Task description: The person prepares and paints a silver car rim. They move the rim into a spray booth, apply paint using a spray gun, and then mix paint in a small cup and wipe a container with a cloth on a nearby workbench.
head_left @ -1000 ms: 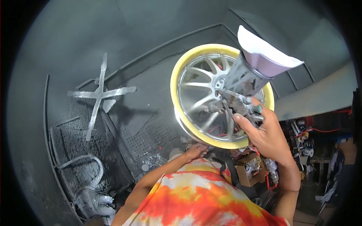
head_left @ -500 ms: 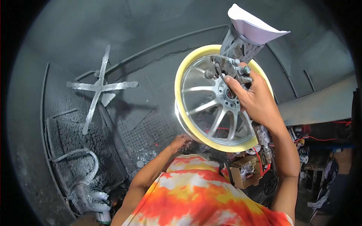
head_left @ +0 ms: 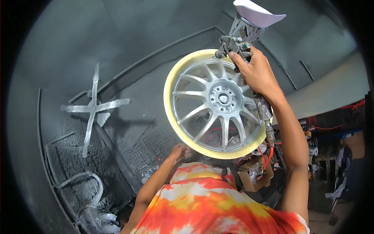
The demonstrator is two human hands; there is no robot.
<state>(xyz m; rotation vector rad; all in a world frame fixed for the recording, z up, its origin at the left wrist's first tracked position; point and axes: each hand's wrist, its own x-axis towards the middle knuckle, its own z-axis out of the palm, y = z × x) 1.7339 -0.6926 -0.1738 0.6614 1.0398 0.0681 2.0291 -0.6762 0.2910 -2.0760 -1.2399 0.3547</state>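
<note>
- Head view looks down into a grey, overspray-coated spray booth (head_left: 128,46), and everything here is placed against the alloy wheel (head_left: 218,103) at the centre.
- The wheel is a silver multi-spoke rim with a pale yellow masked band round its outer edge; it stands tilted with its face turned up toward the person, probably so the spokes lie open to the gun.
- The right hand (head_left: 255,72) is above the wheel's upper right rim, its grip clenched round the handle of a spray gun (head_left: 235,43), with the nozzle end at the wheel's top edge.
- A white paper-lined cup (head_left: 259,13) sits on top of the gun, above the wheel, upright so its contents feed downward.
- A crusted hose (head_left: 265,113) runs from the gun down the wheel's right side, close along the forearm, which keeps it off the face.
- The left hand (head_left: 178,152) is at the wheel's lower left edge, fingers curled there; I judge it steadies or turns the wheel, but I cannot tell whether it actually grasps anything.
- Left of the wheel a paint-caked metal cross (head_left: 93,107) lies on the booth wall or floor.
- Further left and lower, a looped coated pipe (head_left: 83,183).
- Below right of the wheel, a cardboard box (head_left: 253,175) with red cables beside it.
</note>
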